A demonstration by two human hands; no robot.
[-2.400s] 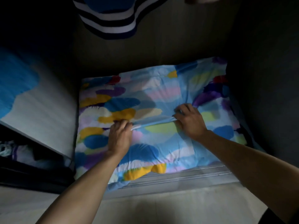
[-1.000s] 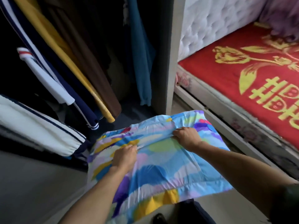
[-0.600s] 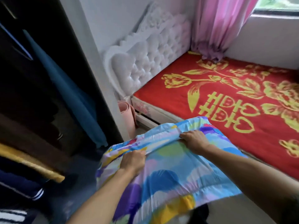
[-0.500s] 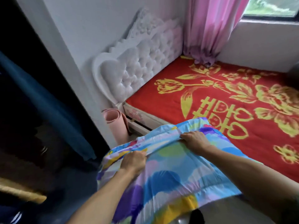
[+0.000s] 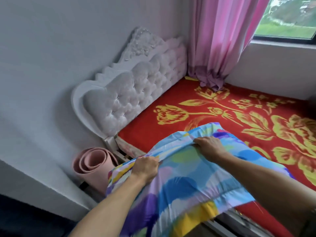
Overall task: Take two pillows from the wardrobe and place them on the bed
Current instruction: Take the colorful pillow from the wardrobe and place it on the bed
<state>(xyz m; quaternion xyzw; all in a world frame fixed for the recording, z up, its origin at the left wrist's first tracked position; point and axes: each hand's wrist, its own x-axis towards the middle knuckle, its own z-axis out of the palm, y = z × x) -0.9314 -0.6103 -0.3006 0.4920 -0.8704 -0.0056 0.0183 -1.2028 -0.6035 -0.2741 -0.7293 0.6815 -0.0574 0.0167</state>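
Two hands grip one multicoloured brush-stroke-print fabric pillow, held in the air over the near edge of the red-and-gold flower-patterned bed.
Left hand and right hand each closed on a fold of cover (top side); rolled pink mat stands beside bed.

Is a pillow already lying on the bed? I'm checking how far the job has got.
No: the red bedspread carries no pillow, and the only pillow in view is held up by the left hand and right hand.
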